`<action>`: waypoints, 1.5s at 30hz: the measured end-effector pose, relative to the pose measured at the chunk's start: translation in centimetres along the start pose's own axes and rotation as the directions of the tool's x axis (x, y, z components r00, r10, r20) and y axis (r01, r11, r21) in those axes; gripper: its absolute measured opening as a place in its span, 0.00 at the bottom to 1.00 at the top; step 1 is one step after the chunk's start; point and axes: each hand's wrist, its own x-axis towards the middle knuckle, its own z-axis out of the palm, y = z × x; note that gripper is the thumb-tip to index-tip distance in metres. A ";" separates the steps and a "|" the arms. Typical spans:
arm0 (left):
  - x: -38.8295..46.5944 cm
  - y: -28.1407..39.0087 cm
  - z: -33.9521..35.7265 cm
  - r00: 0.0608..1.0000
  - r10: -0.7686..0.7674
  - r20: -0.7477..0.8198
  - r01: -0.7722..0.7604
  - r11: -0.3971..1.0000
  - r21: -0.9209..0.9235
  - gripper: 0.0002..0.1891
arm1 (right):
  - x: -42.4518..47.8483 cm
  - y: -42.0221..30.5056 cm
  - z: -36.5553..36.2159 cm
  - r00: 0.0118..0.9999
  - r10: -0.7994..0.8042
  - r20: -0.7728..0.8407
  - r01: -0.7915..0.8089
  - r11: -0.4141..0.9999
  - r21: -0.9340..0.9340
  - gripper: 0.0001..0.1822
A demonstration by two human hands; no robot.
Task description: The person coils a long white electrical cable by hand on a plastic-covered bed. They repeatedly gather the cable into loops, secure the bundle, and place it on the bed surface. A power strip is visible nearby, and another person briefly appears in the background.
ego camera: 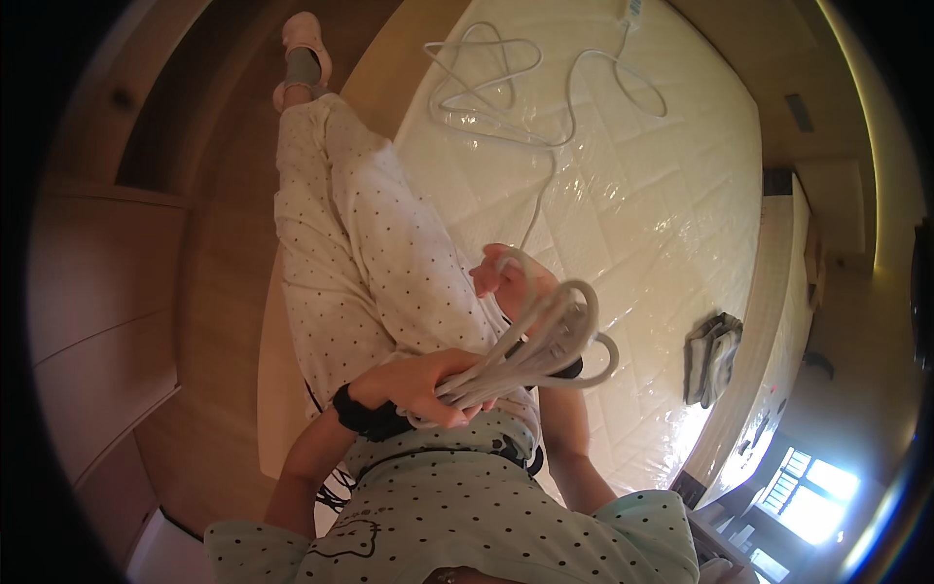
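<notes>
My left hand (pixel 430 387) is closed round a bundle of looped white cable (pixel 503 369) in front of my waist. A pale part with small dark slots shows among the loops. Beyond the loops, my right hand (pixel 518 285) has its fingers curled about a strand of the cable, partly hidden and slightly blurred. From there one strand runs over the plastic-covered mattress (pixel 620 219) to loose, crossing coils. At the top edge lies a white and blue fitting (pixel 633 13) at the cable's far end, cut off by the picture's border.
Folded grey striped cloth (pixel 711 358) lies near the mattress's right side. My outstretched legs in dotted trousers (pixel 394 248) are along its left side. Pale cabinets (pixel 109 270) stand at the left above a wooden floor. Another plastic-wrapped item (pixel 759 350) and a bright window (pixel 810 493) are at the right.
</notes>
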 end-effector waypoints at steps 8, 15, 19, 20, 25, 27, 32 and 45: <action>0.6 -1.4 0.2 0.990 -0.015 0.138 0.048 0.970 -0.240 0.18 | 1.3 0.4 2.8 0.954 -0.261 0.145 0.182 0.894 0.410 0.66; 0.6 -2.2 -0.3 0.993 -0.012 0.114 0.067 0.866 -0.495 0.15 | 0.6 -3.1 6.4 0.989 -0.078 -0.126 0.086 0.995 0.059 0.67; 1.3 -2.9 -1.0 0.996 0.023 0.083 0.021 0.869 -0.494 0.19 | -0.3 -2.3 6.2 0.976 -0.087 -0.198 0.092 0.996 0.015 0.50; 1.5 -2.7 -0.8 0.999 0.046 0.021 -0.030 0.874 -0.486 0.21 | -0.3 -2.5 6.2 0.962 -0.074 -0.261 0.092 0.994 0.058 0.31; 1.4 -3.8 -3.4 0.940 0.173 -0.292 -0.247 0.940 -0.237 0.37 | -1.4 -3.4 4.7 0.925 -0.238 -0.296 0.341 0.864 0.370 0.11; 1.3 -3.1 -4.9 0.973 -0.052 -0.224 -0.083 0.827 -0.556 0.37 | -1.3 -3.5 4.2 0.937 -0.299 -0.178 0.342 0.699 0.628 0.11; 5.2 -1.5 -2.5 0.900 -0.100 -0.424 -0.105 0.895 -0.435 0.28 | -1.1 -3.3 4.8 0.947 -0.279 -0.160 0.292 0.537 0.791 0.14; 0.7 -3.9 -5.1 0.953 -0.261 -0.155 0.284 0.947 0.151 0.22 | -2.2 -5.0 0.1 0.743 -0.011 -0.669 0.317 0.886 0.338 0.16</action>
